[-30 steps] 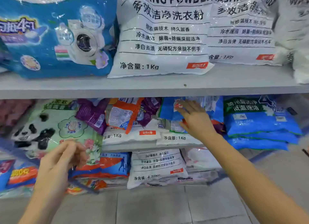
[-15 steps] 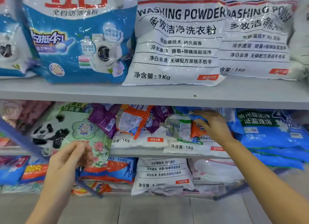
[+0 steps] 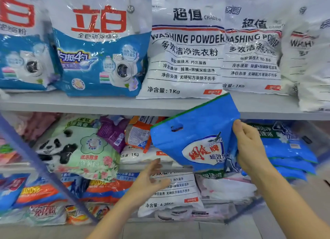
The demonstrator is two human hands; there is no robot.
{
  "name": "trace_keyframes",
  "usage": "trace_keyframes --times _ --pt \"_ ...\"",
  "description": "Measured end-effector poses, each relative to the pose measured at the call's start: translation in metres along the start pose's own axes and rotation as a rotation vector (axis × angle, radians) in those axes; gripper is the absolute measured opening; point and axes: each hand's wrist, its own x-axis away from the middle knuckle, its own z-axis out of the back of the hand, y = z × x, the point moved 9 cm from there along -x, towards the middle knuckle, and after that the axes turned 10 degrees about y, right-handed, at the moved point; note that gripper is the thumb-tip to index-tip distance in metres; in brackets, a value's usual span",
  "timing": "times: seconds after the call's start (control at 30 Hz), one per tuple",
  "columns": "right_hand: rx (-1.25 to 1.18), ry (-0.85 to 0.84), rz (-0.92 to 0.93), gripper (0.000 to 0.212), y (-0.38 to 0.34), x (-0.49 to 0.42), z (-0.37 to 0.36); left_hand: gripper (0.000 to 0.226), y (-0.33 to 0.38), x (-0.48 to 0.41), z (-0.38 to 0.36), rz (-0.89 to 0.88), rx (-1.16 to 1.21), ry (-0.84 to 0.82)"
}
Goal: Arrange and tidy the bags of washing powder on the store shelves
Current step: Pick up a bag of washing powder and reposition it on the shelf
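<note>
My right hand (image 3: 250, 147) grips the right edge of a blue washing powder bag (image 3: 192, 133) with a green top seam and a handle hole. The bag hangs tilted in front of the middle shelf. My left hand (image 3: 151, 180) is open with spread fingers, just below the bag's lower left corner and not touching it. A stack of matching blue bags (image 3: 289, 153) lies on the middle shelf to the right. Behind the held bag lie white 1 kg bags (image 3: 135, 155), with orange (image 3: 137, 135) and purple (image 3: 112, 133) bags on top.
The grey upper shelf (image 3: 107, 105) carries blue-and-white bags (image 3: 100, 47) on the left and white "washing powder" bags (image 3: 185, 56) on the right. A green panda bag (image 3: 75, 147) lies at middle left. A large white 4.28 kg bag (image 3: 171, 192) sits on the bottom shelf.
My right hand has pulled the blue bag out of the middle shelf and lifted it in front. My left hand has moved right and up towards the bag. The view has shifted upward.
</note>
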Motion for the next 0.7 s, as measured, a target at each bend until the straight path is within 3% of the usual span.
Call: trace_keyframes --times 0.03,0.13,0.3,0.37,0.43,0.47,0.53,0.7 --pt "-0.096 0.011 -0.067 0.048 -0.002 0.002 -0.004 0.086 0.002 0.003 -0.008 -0.007 0.001 -0.036" --pt "-0.291 -0.033 -0.214 0.037 -0.002 0.013 -0.028 0.058 0.019 0.012 -0.014 -0.016 0.104 -0.017" --pt "-0.449 -0.122 -0.321 0.033 -0.016 0.019 -0.062 0.062 0.040 0.015 0.028 -0.085 0.449 0.284" --pt "-0.466 -0.166 -0.337 0.034 -0.026 0.016 -0.071 0.064 0.053 0.014 0.047 -0.160 0.450 0.358" --pt "-0.463 -0.248 -0.300 0.045 -0.043 0.013 -0.081 0.042 0.068 0.018 0.067 -0.230 0.462 0.404" --pt "-0.431 -0.289 -0.264 0.060 -0.050 0.012 -0.088 0.032 0.074 0.021 0.075 -0.251 0.470 0.416" --pt "-0.362 -0.284 -0.164 0.075 -0.060 0.003 -0.094 0.036 0.085 0.027 0.093 -0.281 0.454 0.428" --pt "-0.350 -0.347 0.010 0.025 -0.092 0.002 -0.123 0.042 0.120 0.055 0.151 -0.422 0.198 0.573"
